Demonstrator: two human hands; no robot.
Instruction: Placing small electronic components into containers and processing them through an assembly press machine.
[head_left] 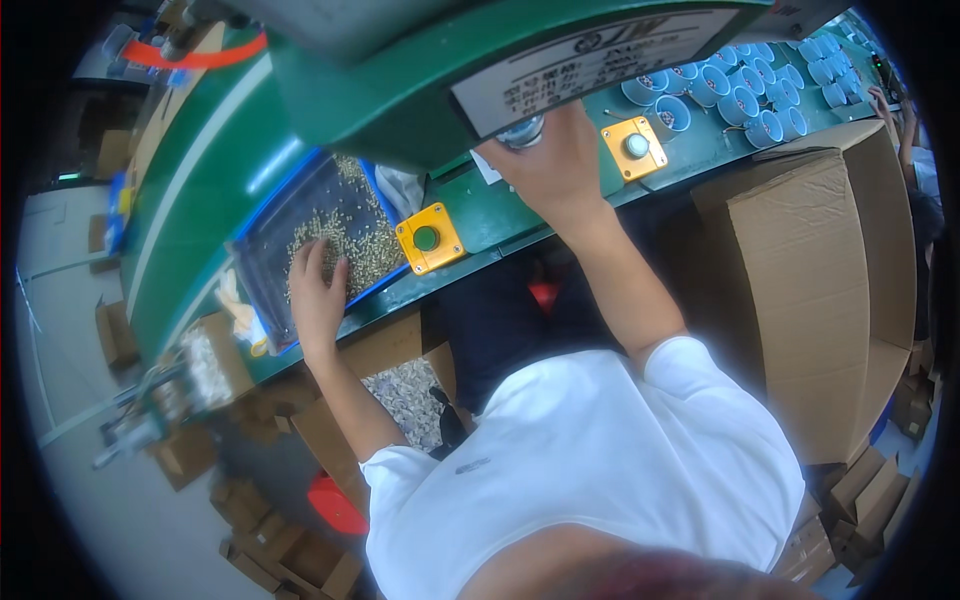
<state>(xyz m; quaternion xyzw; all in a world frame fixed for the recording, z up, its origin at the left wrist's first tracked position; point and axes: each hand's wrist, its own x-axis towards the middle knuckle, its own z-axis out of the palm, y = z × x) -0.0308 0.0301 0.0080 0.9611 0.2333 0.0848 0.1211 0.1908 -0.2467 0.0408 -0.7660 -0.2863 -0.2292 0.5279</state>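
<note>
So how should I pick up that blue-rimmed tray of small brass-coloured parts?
Grip the shallow blue-rimmed tray by its two long raised rims, coming from above, one hand per side. It is flat, wide and loaded with loose parts, so keep it level.

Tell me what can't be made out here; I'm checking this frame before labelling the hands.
Head view only:
- Right hand: fingertips hidden under the green machine head, so what they hold is unknown.
- Small metal parts in the blue tray: too small to identify.
- Left hand: palm down on the parts; any pinch is hidden.
- Blue cups: contents blurred.
</note>
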